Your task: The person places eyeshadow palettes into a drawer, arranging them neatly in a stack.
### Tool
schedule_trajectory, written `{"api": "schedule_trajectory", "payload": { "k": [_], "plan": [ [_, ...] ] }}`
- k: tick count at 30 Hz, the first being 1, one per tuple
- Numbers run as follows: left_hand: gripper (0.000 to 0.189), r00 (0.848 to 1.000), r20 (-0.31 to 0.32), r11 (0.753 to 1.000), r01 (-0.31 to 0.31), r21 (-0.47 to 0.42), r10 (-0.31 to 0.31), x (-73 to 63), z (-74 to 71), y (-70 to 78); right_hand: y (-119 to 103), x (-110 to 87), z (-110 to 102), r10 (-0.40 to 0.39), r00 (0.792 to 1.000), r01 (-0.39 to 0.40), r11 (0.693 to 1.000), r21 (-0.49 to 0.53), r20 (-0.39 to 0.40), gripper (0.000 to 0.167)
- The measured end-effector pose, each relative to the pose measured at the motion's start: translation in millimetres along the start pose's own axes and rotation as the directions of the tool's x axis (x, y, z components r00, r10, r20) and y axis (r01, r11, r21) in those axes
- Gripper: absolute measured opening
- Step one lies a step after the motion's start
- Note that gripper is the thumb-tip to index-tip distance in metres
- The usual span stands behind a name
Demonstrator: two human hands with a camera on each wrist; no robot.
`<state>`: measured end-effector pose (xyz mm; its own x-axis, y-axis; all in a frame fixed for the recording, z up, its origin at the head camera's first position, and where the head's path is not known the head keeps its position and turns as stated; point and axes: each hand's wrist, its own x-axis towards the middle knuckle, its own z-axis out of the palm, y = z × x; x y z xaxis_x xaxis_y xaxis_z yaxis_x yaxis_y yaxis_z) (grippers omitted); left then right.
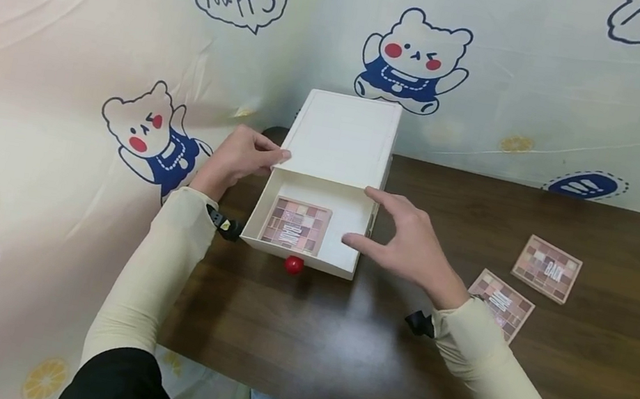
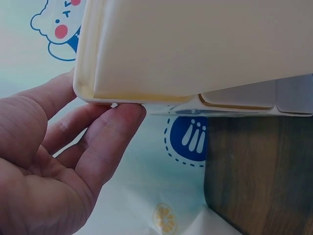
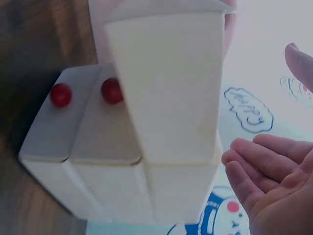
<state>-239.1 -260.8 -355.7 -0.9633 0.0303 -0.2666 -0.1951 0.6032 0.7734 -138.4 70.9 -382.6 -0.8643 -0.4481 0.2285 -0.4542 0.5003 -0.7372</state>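
Note:
A white cabinet point(image 1: 345, 139) of stacked drawers stands at the back of the table. Its top drawer point(image 1: 342, 256), with a red round knob point(image 1: 294, 265), is pulled out. Inside lies a flat eyeshadow palette point(image 1: 296, 226) with a pink checkered cover, toward the left. My left hand point(image 1: 241, 158) touches the cabinet's upper left front corner, thumb at the top edge and fingers along the side. My right hand point(image 1: 405, 238) hovers at the drawer's right side, thumb over it and fingers extended; the right wrist view shows this hand point(image 3: 279, 181) holding nothing.
Two more checkered palettes, one nearer point(image 1: 502, 304) and one farther point(image 1: 547, 269), lie on the dark wooden table point(image 1: 346, 345) to the right. Two closed drawers with red knobs point(image 3: 61, 95) sit below the pulled-out one. A printed curtain point(image 1: 324, 24) hangs behind and left.

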Motion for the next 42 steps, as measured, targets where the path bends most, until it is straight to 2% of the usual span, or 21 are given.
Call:
{"api": "schedule_trajectory", "payload": {
  "k": [7, 14, 23, 32, 38, 42],
  "plan": [
    [0.043, 1.0, -0.001, 1.0, -0.004, -0.002, 0.004, 0.7, 1.3, -1.3, 21, -28.2, -12, 0.073, 0.997, -0.073, 0.997, -0.002, -0.019, 0.089],
    [0.041, 1.0, 0.001, 1.0, 0.005, -0.006, -0.005, -0.5, -0.3, -0.7, 44, -54.2, -19, 0.169, 0.985, -0.169, 0.985, -0.029, -0.029, 0.095],
    [0.043, 1.0, -0.001, 1.0, 0.014, 0.016, -0.014, -0.8, -1.9, 0.8, 71, -82.7, -29, 0.22, 0.974, -0.223, 0.972, -0.069, -0.046, 0.097],
    [0.041, 1.0, 0.007, 1.0, 0.021, 0.014, -0.022, -0.7, -0.7, 2.1, 95, -110.0, -46, 0.334, 0.939, -0.339, 0.938, -0.071, -0.081, 0.099],
    [0.042, 1.0, 0.01, 1.0, 0.021, 0.009, -0.021, -0.1, -0.9, 2.1, 110, -126.3, -48, 0.35, 0.931, -0.357, 0.932, -0.067, -0.099, 0.097],
    [0.043, 1.0, 0.003, 1.0, 0.021, 0.011, -0.021, -0.7, -0.1, 1.5, 117, -135.5, -49, 0.388, 0.916, -0.395, 0.917, -0.063, -0.098, 0.1]
  ]
}}
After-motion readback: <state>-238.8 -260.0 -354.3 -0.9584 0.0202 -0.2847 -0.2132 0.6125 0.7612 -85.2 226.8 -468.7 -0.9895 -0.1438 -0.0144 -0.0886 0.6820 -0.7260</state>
